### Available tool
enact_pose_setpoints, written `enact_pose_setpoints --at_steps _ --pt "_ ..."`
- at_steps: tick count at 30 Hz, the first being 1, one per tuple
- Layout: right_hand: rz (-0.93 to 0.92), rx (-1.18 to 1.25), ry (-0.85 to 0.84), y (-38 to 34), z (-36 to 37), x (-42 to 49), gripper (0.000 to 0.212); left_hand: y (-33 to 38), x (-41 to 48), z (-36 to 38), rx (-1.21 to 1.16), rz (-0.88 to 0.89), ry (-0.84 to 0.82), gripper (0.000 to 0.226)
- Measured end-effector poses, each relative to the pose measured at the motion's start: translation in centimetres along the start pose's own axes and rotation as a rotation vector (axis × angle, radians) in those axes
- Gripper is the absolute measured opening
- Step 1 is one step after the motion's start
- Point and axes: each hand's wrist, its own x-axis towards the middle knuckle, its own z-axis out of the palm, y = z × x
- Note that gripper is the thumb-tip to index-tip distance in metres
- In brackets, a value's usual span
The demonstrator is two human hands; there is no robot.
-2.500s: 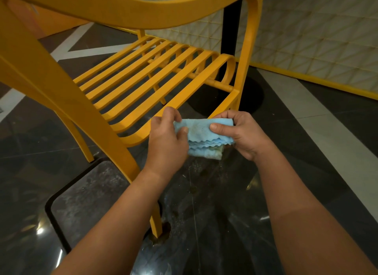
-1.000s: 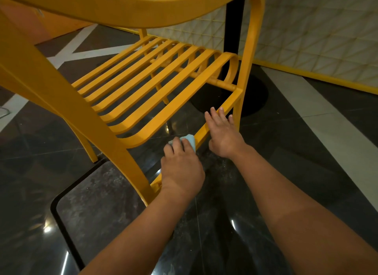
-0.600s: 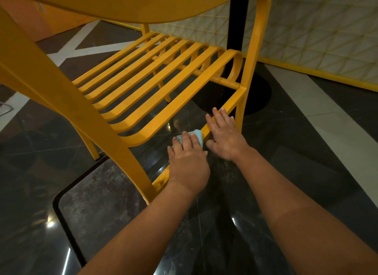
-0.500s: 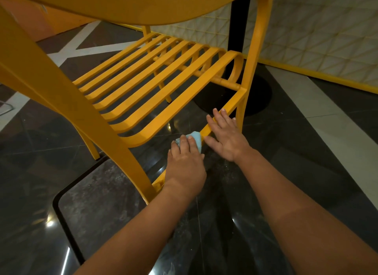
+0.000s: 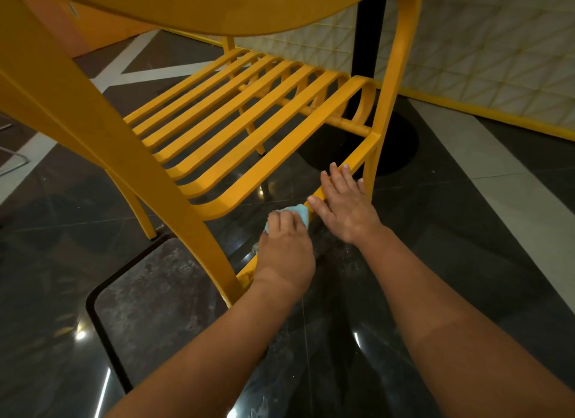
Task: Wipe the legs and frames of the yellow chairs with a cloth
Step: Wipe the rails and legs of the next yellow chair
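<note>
Your left hand (image 5: pixel 284 246) has its fingers curled down over the blue cloth (image 5: pixel 300 213), pressing it onto the low side rail (image 5: pixel 351 165) of the yellow chair (image 5: pixel 249 128); only a small fold of cloth shows past the knuckles, so spread it wider if you can; a bunched pad cleans a narrow strip and misses the rail's underside. Wrap the cloth round the rail, not just over the top, and draw it in one direction from the near leg (image 5: pixel 199 231) toward the far upright (image 5: pixel 389 106); short scrubbing only shifts the dust about.

Your right hand (image 5: pixel 342 202) lies flat on the same rail just beyond the cloth, fingers spread and extended, gripping nothing; it steadies the chair well, but it sits on the stretch you appear to be wiping toward, so lift it ahead of the cloth or move it to the upright; otherwise you leave prints on the clean paint.

The floor (image 5: pixel 420 246) is dark polished stone with bright reflections and a scatter of pale specks beneath the rail; the chair may slide on it, so press lightly. Farther right a pale floor band (image 5: pixel 497 181) crosses the floor; behind it a yellow skirting (image 5: pixel 497 115) edges a wall (image 5: pixel 497 44) of pale tiles in a triangular pattern; a black table post (image 5: pixel 370 28) stands behind the seat on a round base.
</note>
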Motion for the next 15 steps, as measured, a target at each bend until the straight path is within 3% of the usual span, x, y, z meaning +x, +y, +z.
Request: enact_pose_setpoints --at_steps 7,15 --pt "-0.005 -0.002 -0.007 0.2 -0.1 -0.2 0.07 -0.4 -1.5 -0.1 0.097 -0.06 -0.11 0.062" --pt "0.01 0.001 0.011 0.0 0.2 0.0 0.072 -0.1 -0.1 0.0 0.099 0.025 -0.023 0.057"
